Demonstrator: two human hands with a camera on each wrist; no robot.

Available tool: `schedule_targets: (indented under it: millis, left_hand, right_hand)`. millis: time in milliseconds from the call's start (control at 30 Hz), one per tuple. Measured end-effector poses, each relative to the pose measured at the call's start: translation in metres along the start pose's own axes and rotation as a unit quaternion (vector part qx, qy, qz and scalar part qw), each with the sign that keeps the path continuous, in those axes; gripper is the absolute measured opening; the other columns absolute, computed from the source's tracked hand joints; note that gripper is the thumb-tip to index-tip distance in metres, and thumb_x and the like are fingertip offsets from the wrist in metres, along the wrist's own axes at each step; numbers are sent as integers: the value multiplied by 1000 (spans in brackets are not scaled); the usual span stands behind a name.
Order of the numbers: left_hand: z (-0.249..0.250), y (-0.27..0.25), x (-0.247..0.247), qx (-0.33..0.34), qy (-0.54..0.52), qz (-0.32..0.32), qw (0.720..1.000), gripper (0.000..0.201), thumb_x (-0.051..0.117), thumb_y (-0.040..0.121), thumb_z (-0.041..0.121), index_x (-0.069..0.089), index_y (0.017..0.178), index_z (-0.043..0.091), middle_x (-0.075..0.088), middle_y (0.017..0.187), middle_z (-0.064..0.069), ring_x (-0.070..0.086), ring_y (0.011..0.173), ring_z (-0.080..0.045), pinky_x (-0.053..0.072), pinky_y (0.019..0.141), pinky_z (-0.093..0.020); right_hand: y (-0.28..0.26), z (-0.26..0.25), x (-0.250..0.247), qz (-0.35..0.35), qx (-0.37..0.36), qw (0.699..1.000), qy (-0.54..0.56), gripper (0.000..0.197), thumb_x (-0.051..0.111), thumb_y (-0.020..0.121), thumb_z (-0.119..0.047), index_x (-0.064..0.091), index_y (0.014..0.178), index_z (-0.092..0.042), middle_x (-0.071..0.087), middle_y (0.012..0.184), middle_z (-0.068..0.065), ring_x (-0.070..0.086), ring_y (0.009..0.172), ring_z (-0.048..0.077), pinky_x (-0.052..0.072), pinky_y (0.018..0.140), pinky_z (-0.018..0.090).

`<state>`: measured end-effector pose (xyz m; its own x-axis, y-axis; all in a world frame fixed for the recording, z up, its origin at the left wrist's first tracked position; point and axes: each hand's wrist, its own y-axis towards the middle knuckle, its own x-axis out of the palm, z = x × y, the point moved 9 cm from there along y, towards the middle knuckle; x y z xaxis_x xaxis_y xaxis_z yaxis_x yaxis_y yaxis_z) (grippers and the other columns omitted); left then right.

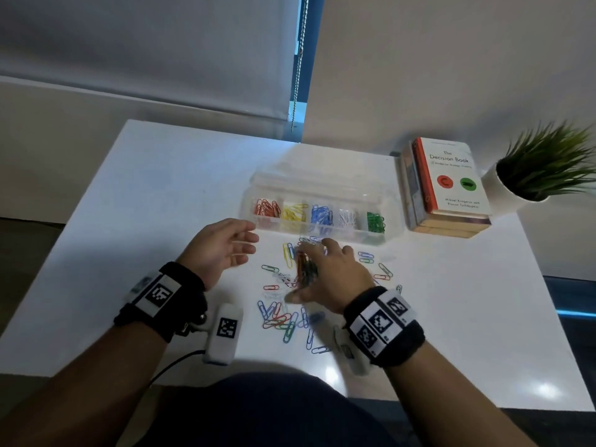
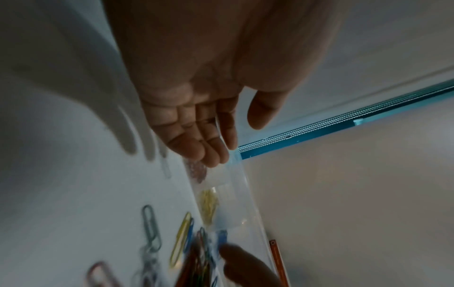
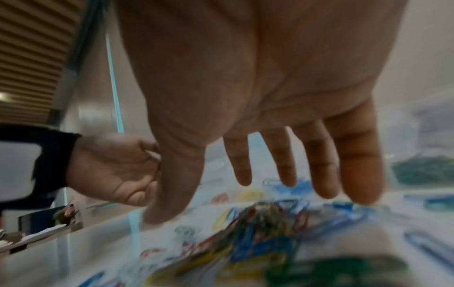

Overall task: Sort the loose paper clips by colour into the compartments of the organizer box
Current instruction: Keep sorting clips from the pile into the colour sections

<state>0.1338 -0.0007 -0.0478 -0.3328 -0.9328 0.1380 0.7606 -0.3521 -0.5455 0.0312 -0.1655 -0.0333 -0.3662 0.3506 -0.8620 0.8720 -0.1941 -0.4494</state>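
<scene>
A clear organizer box [image 1: 392, 208] stands on the white table [image 1: 161, 204], lid open, holding red, yellow, blue, white and green clips in separate compartments. Loose paper clips [image 1: 280, 317] of mixed colours lie scattered in front of it. My right hand [image 1: 325, 272] is spread palm down over a blurred bunch of mixed clips [image 1: 304, 266], fingers straight; the right wrist view shows that bunch [image 3: 265, 219] just below the right hand's fingertips [image 3: 287, 180], apart from them. My left hand [image 1: 240, 243] hovers open, palm turned right, near the box's red end [image 2: 196, 170].
A stack of books [image 1: 448, 188] lies right of the box, with a potted plant [image 1: 541, 169] beyond it. A blind chain [image 1: 300, 59] hangs behind the table's far edge. Bare table surface stretches left of my left hand.
</scene>
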Motion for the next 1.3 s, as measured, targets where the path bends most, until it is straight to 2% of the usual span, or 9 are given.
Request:
schedule_targets:
  millis: [100, 233, 400, 700, 833, 933, 1067, 1233, 1300]
  left_hand:
    - [-9, -9, 2, -10, 14, -7, 1000, 18, 49, 96, 20, 65, 92, 13, 66, 83, -5, 60, 69, -18, 44, 67, -29]
    - [-14, -19, 8, -15, 24, -17, 999, 20, 46, 98, 21, 65, 94, 13, 67, 84, -4, 60, 71, -17, 44, 68, -29]
    - [-23, -29, 10, -23, 23, -20, 999, 20, 46, 99, 20, 64, 94, 13, 66, 84, -3, 59, 71, -17, 44, 67, -28]
    - [-32, -37, 30, -32, 6, -39, 999, 17, 48, 98, 18, 63, 94, 11, 64, 85, -6, 60, 70, -18, 44, 64, -27]
    - [-30, -38, 35, -31, -10, -43, 999, 14, 49, 97, 15, 60, 93, 9, 62, 84, -9, 59, 68, -20, 43, 61, -25]
    - [-30, -37, 37, -32, -17, -44, 998, 14, 48, 97, 15, 60, 93, 8, 61, 82, -9, 59, 68, -20, 43, 60, -26]
    - [-30, -36, 42, -35, -20, -49, 998, 13, 49, 97, 14, 60, 94, 7, 61, 83, -10, 59, 68, -21, 44, 59, -25]
    - [-26, -35, 51, -31, -15, -62, 997, 14, 49, 97, 13, 61, 95, 6, 62, 84, -11, 61, 69, -21, 46, 60, -26]
    - [-25, -35, 54, -32, -20, -64, 997, 15, 49, 97, 14, 61, 97, 6, 62, 86, -11, 62, 70, -21, 46, 61, -26]
  right_hand:
    - [3, -18, 13, 8, -16, 1000, -19, 101, 77, 53, -66, 24, 135, -43, 32, 138, 3, 33, 122, 31, 45, 90, 52]
    - [6, -35, 22, 40, -35, 999, 3, 70, 77, 67, -50, 41, 124, -36, 36, 126, 5, 35, 114, 32, 48, 85, 49]
    - [11, -33, 27, 53, -55, 995, 58, 38, 57, 89, -20, 55, 126, -30, 44, 121, 6, 42, 111, 30, 48, 88, 44]
    - [8, -32, 13, 61, -43, 990, 124, 28, 55, 83, -6, 70, 106, -13, 58, 103, 13, 57, 97, 33, 47, 83, 32]
    - [3, -22, 0, 66, -2, 989, 135, 22, 53, 81, -5, 70, 93, -11, 62, 96, 10, 57, 92, 26, 41, 71, 26]
    - [3, -11, -6, 61, 24, 988, 142, 23, 52, 79, -2, 70, 86, -14, 64, 88, 5, 55, 78, 20, 38, 62, 21]
    - [5, 2, -6, 57, 44, 986, 153, 23, 55, 79, -1, 69, 82, -19, 66, 90, 7, 59, 67, 21, 39, 43, 18]
    - [2, 5, -19, 91, 30, 984, 149, 23, 56, 79, -2, 72, 85, -16, 70, 91, 6, 62, 85, 22, 44, 68, 22]
    - [-2, 6, -30, 113, 26, 980, 161, 24, 55, 79, 0, 73, 87, -15, 71, 91, 5, 62, 85, 20, 43, 71, 21]
